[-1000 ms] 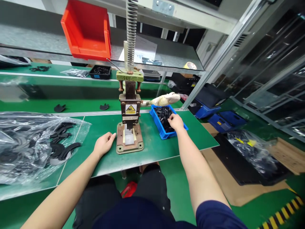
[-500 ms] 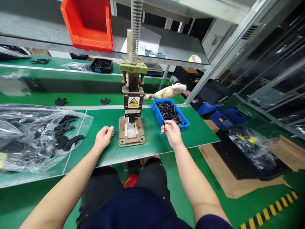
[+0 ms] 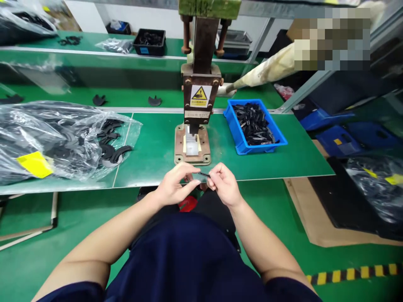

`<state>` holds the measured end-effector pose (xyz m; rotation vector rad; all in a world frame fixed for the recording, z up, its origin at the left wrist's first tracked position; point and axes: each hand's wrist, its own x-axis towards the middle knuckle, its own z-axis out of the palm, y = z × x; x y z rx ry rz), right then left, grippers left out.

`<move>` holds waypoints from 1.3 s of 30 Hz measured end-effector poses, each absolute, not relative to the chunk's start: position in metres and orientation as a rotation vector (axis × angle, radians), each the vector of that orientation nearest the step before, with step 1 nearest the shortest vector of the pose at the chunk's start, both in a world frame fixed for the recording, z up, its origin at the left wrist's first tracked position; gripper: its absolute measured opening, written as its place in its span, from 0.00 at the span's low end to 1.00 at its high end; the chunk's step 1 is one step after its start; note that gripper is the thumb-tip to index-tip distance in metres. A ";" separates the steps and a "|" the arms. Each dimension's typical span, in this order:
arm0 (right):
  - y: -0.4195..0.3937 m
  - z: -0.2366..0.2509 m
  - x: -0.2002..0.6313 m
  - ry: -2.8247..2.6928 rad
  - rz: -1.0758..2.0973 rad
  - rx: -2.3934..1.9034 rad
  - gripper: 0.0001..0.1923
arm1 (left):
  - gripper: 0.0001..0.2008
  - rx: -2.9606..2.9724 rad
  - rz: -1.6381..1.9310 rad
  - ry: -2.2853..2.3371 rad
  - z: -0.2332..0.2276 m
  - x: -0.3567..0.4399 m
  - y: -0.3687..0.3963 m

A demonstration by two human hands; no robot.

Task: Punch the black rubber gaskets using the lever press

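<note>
Strip (image 3: 204, 174) of black, thin and small, is held in the air near the table's front edge, between the two hands. Its right end is pinched between thumb and forefinger of the right hand (image 3: 225, 184), with the other fingers curled in. By the left hand (image 3: 178, 182), thumb and forefinger are kept parted, with a gap; the forefinger tip is placed at the strip's left end, but whether it is touched cannot be told.

Very little weight should be expected. The strip seems rather stiff, perhaps of plastic, and its smooth look suggests that some slipping may be met; by too hard bending it could possibly be damaged. It would best be gripped lightly by its ends, with the fingertips.

At twelve o'clock from the strip, the press (image 3: 201, 96) is seen, with its base plate (image 3: 180, 144) on the green table (image 3: 154, 147). At two o'clock, a blue tray (image 3: 234, 134) is filled with similar black pieces (image 3: 252, 121). Toward nine o'clock, dark curved parts (image 3: 108, 151) are seen in a clear bag (image 3: 78, 142).
</note>
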<state>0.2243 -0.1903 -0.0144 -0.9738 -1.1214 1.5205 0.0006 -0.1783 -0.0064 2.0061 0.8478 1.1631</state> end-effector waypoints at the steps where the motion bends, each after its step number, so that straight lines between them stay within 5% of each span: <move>1: -0.191 -0.014 0.223 -1.124 1.530 -0.968 0.22 | 0.17 2.020 1.156 0.852 -0.006 0.000 -0.179; 22: -0.190 -0.022 0.225 -1.261 1.530 -1.011 0.19 | 0.06 1.833 1.128 0.804 -0.002 0.002 -0.187; 30: -0.184 0.004 0.224 -1.658 1.466 -1.007 0.14 | 0.19 1.095 0.673 0.658 -0.015 0.006 -0.180; 39: -0.119 0.080 0.278 -1.589 0.738 -1.016 0.12 | 0.18 1.360 1.355 1.162 -0.035 -0.023 -0.068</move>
